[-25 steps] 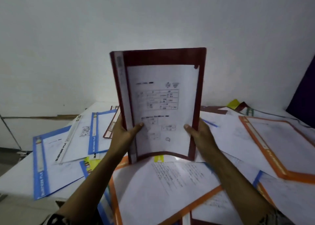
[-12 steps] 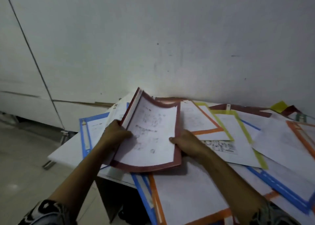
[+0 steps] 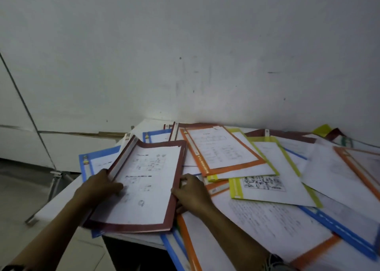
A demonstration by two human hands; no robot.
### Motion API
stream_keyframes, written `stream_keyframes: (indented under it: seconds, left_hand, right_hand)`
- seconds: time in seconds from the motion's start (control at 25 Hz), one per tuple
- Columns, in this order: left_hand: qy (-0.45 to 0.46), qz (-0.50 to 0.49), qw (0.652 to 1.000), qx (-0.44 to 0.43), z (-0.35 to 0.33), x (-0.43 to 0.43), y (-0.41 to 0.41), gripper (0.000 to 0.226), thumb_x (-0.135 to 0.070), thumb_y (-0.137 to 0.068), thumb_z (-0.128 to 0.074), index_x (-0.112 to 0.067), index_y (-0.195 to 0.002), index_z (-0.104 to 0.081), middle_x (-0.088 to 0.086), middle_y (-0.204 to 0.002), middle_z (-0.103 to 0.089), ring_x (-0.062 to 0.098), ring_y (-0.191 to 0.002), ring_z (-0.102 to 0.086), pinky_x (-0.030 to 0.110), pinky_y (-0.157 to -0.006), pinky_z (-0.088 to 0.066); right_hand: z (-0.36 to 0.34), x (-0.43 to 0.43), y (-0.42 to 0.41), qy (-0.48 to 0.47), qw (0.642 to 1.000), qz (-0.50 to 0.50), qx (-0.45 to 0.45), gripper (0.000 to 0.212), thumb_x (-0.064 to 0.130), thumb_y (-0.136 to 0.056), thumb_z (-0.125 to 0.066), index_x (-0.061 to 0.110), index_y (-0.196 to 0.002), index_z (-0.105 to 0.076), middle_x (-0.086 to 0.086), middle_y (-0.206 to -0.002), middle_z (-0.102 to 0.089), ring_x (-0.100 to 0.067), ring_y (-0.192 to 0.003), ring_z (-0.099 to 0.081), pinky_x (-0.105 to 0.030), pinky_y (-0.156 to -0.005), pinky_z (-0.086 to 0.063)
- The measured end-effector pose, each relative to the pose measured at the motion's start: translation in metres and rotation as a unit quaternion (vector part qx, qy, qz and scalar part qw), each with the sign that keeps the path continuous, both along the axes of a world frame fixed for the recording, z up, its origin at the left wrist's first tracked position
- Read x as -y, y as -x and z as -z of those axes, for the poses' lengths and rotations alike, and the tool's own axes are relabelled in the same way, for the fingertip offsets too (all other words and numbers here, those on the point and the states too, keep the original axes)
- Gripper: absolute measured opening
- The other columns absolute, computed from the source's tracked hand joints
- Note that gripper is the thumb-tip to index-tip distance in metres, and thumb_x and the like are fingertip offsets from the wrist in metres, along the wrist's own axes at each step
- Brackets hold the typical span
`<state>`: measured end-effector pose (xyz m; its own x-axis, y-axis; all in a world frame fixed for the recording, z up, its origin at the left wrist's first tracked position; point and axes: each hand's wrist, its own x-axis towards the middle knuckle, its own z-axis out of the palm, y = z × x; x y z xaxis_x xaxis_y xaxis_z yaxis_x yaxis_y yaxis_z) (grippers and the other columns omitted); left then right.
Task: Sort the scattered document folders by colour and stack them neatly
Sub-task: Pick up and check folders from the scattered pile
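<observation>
Grip of left hand (image 3: 100, 186) and right hand (image 3: 192, 194) clasps one red folder (image 3: 148, 174) by two edges.

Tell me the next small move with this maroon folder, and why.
Probably lay the maroon folder flat and let go: the left hand and right hand grip its side edges, and it sits low over a blue folder at the table's left end.

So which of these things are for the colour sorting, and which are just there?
For the job:
- dark red plastic folder, gripped by the left hand and right hand
- orange-edged plastic folder
- yellow-edged plastic folder
- blue-edged plastic folder

Just there:
- white wall
- grey tiled floor
- metal table leg
</observation>
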<state>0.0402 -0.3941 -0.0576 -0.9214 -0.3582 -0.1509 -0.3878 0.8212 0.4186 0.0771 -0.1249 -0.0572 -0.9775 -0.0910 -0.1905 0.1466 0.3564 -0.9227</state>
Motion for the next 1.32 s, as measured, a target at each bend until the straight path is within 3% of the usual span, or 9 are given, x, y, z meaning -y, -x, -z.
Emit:
stream_keyframes:
  seconds: [0.2, 0.4, 0.52, 0.68, 0.8, 0.96, 1.04, 1.16, 1.32]
  left_hand:
    - [-0.013, -0.023, 0.999, 0.034, -0.008, -0.008, 0.0, 0.069, -0.043, -0.077, -0.075, -0.008, -0.128, -0.046, 0.006, -0.095, -0.054, 0.019, -0.084, -0.055, 0.035, -0.078, -0.05]
    - [0.152, 0.003, 0.984, -0.091, -0.025, -0.049, -0.016, 0.072, -0.038, -0.083, -0.07, -0.009, -0.141, -0.039, 0.019, -0.147, -0.035, 0.037, -0.133, -0.036, 0.054, -0.107, -0.034]
    - [-0.037, 0.091, 0.962, -0.253, -0.042, -0.119, -0.019, 0.054, -0.017, -0.087, -0.069, -0.015, -0.137, -0.048, 0.01, -0.139, -0.05, 0.024, -0.122, -0.051, 0.038, -0.094, -0.048]
    - [-0.203, 0.213, 0.933, -0.207, -0.051, -0.218, -0.018, 0.03, -0.014, -0.092, -0.063, -0.02, -0.121, -0.059, -0.005, -0.111, -0.065, 0.004, -0.094, -0.062, 0.013, -0.069, -0.047]
    - [-0.208, 0.282, 0.915, -0.201, -0.037, -0.268, -0.014, 0.022, -0.008, -0.09, -0.06, -0.021, -0.106, -0.068, -0.007, -0.103, -0.07, -0.001, -0.092, -0.064, 0.02, -0.083, -0.055]
    - [-0.129, 0.393, 0.891, -0.188, -0.018, -0.323, 0.003, 0.032, -0.014, -0.087, -0.064, -0.021, -0.119, -0.066, -0.003, -0.125, -0.065, 0.01, -0.119, -0.058, 0.03, -0.106, -0.044]
    - [-0.059, 0.414, 0.894, -0.161, -0.009, -0.355, 0.011, 0.053, -0.032, -0.091, -0.062, -0.024, -0.141, -0.047, -0.001, -0.155, -0.038, 0.019, -0.146, -0.028, 0.036, -0.118, -0.025]
    - [0.059, 0.369, 0.921, -0.106, 0.013, -0.392, 0.021, 0.08, -0.062, -0.092, -0.044, -0.028, -0.156, -0.011, -0.002, -0.165, -0.001, 0.026, -0.151, 0.006, 0.052, -0.12, -0.002]
    - [0.121, 0.298, 0.94, -0.119, 0.031, -0.409, 0.028, 0.067, -0.068, -0.092, -0.032, -0.027, -0.145, -0.036, 0.008, -0.148, -0.044, 0.035, -0.137, -0.039, 0.06, -0.113, -0.027]
  right_hand:
    - [-0.021, -0.011, -0.007, 0.046, 0.997, -0.032, 0.051, 0.025, 0.009, -0.09, -0.06, 0.011, -0.115, -0.06, -0.014, -0.097, -0.072, -0.03, -0.08, -0.074, -0.037, -0.067, -0.062]
    - [-0.039, -0.078, -0.004, 0.049, 0.998, -0.004, 0.024, 0.015, 0.012, -0.096, -0.056, 0.013, -0.109, -0.062, -0.015, -0.095, -0.072, -0.029, -0.076, -0.075, -0.039, -0.069, -0.062]
    - [-0.034, -0.141, 0.005, 0.03, 0.994, 0.097, -0.035, 0.013, 0.008, -0.094, -0.056, 0.013, -0.098, -0.067, -0.015, -0.089, -0.073, -0.025, -0.069, -0.071, -0.038, -0.064, -0.059]
    - [-0.015, -0.221, 0.006, -0.122, 0.946, 0.266, -0.137, 0.02, 0.011, -0.085, -0.056, 0.026, -0.082, -0.069, 0.001, -0.085, -0.072, -0.023, -0.073, -0.066, -0.039, -0.063, -0.054]
    - [-0.002, -0.273, 0.003, -0.276, 0.895, 0.317, -0.146, 0.014, 0.021, -0.087, -0.057, 0.028, -0.095, -0.065, -0.001, -0.106, -0.065, -0.025, -0.096, -0.059, -0.037, -0.078, -0.052]
    - [0.014, -0.299, 0.015, -0.36, 0.899, 0.241, -0.072, 0.051, 0.042, -0.088, -0.056, 0.02, -0.134, -0.049, -0.008, -0.132, -0.053, -0.029, -0.122, -0.046, -0.041, -0.1, -0.041]
    - [0.02, -0.298, 0.019, -0.35, 0.904, 0.228, -0.092, 0.064, 0.052, -0.086, -0.056, 0.021, -0.14, -0.044, -0.005, -0.136, -0.051, -0.027, -0.124, -0.044, -0.041, -0.102, -0.04]
    - [0.029, -0.3, 0.016, -0.346, 0.903, 0.223, -0.119, 0.07, 0.059, -0.083, -0.057, 0.025, -0.141, -0.04, -0.001, -0.141, -0.048, -0.023, -0.125, -0.043, -0.04, -0.104, -0.039]
    - [0.031, -0.303, 0.018, -0.343, 0.903, 0.217, -0.137, 0.071, 0.061, -0.082, -0.058, 0.028, -0.142, -0.038, 0.002, -0.143, -0.046, -0.021, -0.127, -0.042, -0.038, -0.105, -0.037]
